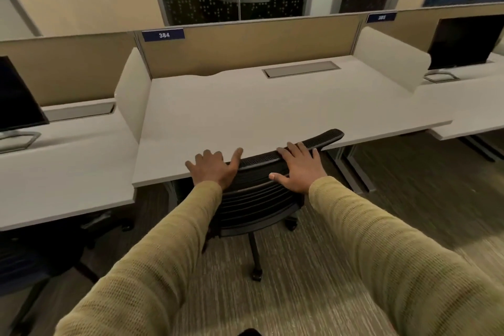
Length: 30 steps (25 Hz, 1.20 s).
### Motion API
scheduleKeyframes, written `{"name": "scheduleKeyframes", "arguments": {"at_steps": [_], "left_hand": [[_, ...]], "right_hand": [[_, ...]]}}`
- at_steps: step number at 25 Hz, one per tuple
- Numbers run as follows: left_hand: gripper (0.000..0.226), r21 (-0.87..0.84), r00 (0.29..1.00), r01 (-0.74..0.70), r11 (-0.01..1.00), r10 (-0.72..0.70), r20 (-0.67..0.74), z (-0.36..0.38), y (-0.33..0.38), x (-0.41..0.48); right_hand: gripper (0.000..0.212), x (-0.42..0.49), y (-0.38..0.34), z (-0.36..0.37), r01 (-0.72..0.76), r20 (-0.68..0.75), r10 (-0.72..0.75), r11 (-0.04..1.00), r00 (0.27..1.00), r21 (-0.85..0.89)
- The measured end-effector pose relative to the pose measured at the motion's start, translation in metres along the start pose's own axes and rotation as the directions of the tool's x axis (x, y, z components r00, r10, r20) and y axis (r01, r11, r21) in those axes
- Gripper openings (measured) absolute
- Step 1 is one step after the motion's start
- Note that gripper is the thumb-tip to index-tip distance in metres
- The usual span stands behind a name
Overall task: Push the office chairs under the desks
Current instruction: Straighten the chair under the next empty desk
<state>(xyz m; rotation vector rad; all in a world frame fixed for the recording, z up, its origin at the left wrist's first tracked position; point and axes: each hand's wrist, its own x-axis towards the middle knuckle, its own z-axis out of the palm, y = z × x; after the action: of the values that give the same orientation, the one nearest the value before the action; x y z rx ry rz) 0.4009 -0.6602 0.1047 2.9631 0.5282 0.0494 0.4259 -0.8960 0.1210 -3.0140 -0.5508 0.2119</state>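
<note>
A black mesh-backed office chair (256, 199) stands at the front edge of the white desk (245, 112) marked 384. Its seat is hidden under the desktop; only the backrest, the column and some castors show. My left hand (211, 169) lies flat on the left end of the backrest's top edge, fingers spread over the desk edge. My right hand (298, 169) rests on the top edge further right, fingers over the rim and thumb on the back face. The backrest's top touches or nearly touches the desk edge.
A second dark chair (41, 256) stands at the left desk (62, 172), partly under it. Monitors sit on the left desk (16, 101) and the right desk (463, 41). White side screens (133, 93) divide the desks. Striped carpet (327, 254) lies behind the chair.
</note>
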Motion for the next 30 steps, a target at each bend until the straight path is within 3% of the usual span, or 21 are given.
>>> {"name": "scheduleKeyframes", "arguments": {"at_steps": [4,12,16,19,26,30], "left_hand": [[0.091,0.077,1.000,0.027,0.997,-0.027,-0.008,-0.003,0.009,0.014],[0.070,-0.055,0.972,0.055,0.997,-0.066,-0.224,0.006,0.005,0.032],[0.069,-0.125,0.940,0.086,0.988,-0.122,-0.318,0.014,0.000,0.037],[0.069,-0.145,0.940,0.121,0.982,-0.161,-0.300,0.015,0.004,0.035],[0.056,-0.107,0.962,0.197,0.974,-0.214,-0.170,0.025,0.058,0.009],[0.064,-0.127,0.946,0.265,0.956,-0.283,-0.161,0.034,0.098,-0.024]], "right_hand": [[0.089,0.030,0.030,-0.004,0.088,0.043,-0.085,0.994,0.995,-0.059],[0.051,0.115,0.084,-0.027,0.237,0.191,-0.218,0.968,0.957,-0.082],[0.066,0.132,0.094,-0.022,0.411,0.212,-0.399,0.912,0.892,-0.014],[0.068,0.135,0.096,-0.018,0.444,0.175,-0.433,0.896,0.884,-0.026],[0.071,0.102,0.146,-0.014,0.368,0.079,-0.367,0.930,0.927,0.003],[0.073,0.081,0.180,-0.009,0.391,0.071,-0.389,0.920,0.918,-0.014]]}}
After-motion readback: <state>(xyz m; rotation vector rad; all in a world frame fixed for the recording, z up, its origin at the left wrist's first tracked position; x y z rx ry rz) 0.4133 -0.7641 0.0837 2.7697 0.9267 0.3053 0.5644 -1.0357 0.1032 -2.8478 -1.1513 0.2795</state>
